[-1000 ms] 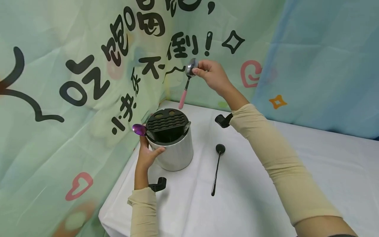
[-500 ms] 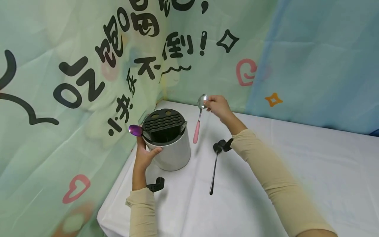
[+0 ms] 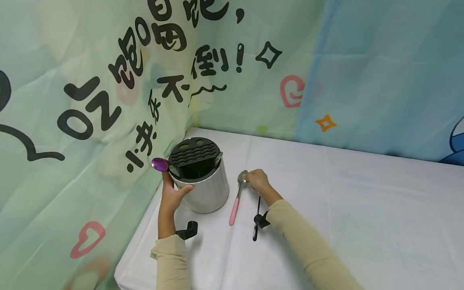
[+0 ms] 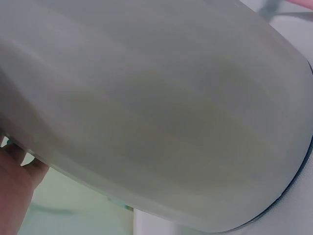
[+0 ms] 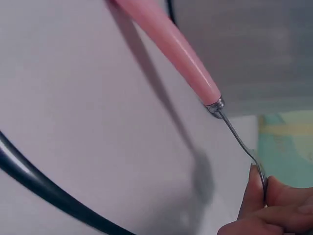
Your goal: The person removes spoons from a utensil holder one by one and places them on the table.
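Observation:
My right hand [image 3: 258, 181] pinches the metal bowl of a spoon with a pink handle [image 3: 234, 210], low over the white table. In the right wrist view the thumb and fingers [image 5: 281, 198] hold the bowl end, and the spoon's shadow falls apart from its handle. To the left stands a grey cutlery holder [image 3: 208, 197] with a black slotted lid [image 3: 195, 151]. My left hand [image 3: 172, 199] grips its left side, thumb in front; its other fingers are mostly hidden. A purple spoon [image 3: 160, 164] and another metal spoon [image 3: 219, 157] stick out of the holder.
A black long-handled spoon [image 3: 255, 233] lies on the white tablecloth [image 3: 362, 209], its bowl hidden behind my right hand and wrist. A printed cloth backdrop [image 3: 232, 104] rises along the table's left and back edges.
My right hand has come down and slightly rightward from above the holder, bringing the pink-handled spoon close to the table. The left hand stays at the holder.

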### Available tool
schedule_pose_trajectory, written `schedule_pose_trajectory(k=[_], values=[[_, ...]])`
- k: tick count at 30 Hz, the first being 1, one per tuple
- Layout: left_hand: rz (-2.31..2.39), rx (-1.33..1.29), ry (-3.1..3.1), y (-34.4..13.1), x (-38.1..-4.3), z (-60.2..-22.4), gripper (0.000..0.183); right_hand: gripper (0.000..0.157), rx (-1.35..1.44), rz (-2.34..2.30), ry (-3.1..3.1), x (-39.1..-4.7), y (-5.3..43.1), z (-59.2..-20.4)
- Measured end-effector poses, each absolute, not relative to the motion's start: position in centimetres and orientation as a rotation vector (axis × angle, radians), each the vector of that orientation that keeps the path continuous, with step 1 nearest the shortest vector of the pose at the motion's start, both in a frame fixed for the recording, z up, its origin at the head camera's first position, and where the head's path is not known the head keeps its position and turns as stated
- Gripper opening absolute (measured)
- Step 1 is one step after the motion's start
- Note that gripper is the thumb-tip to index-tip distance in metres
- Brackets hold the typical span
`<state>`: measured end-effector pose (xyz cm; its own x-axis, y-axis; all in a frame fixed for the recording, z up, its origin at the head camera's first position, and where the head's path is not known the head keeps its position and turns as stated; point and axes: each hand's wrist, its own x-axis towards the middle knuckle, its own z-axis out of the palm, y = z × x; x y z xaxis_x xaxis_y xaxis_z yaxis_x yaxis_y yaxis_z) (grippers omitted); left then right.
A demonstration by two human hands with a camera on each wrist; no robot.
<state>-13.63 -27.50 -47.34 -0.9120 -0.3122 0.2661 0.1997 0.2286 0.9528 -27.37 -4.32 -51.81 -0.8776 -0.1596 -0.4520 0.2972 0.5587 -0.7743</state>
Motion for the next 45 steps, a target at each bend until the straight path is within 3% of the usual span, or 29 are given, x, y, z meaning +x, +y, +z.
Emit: schedule_pose_trajectory(k=[5,8,12,22,29,36,45], values=[[-1.74,0.115,-2.115,-27.5,-13.5,-47.4,0.124,0.035,0.043,-1.296,2.367,-29.4,-4.1,-59.9],[-1.752,0.119,-2.105,-27.5,-13.2,-47.5,0.122,0.035,0.059,-1.25,2.389,-29.4,-4.3,-61.2],[-1.756,0.123,-2.086,-27.6,-12.7,-47.7,0.12,0.027,0.126,-1.099,2.416,-26.9,-5.2,-56.1],[-1.79,0.112,-2.066,-27.6,-12.7,-47.6,0.118,0.032,-0.096,-0.885,2.599,-26.5,-5.5,-54.5],[-1.786,0.135,-2.079,-27.4,-12.9,-47.7,0.119,0.023,-0.123,-0.775,2.641,-24.8,-5.6,-51.3],[-1.788,0.094,-2.07,-27.4,-13.1,-47.8,0.12,0.037,-0.235,-0.76,2.779,-24.8,-4.9,-49.7],[-1.772,0.097,-2.083,-27.5,-13.4,-47.7,0.121,0.075,-0.572,-1.549,2.737,-22.9,-6.7,-45.2]])
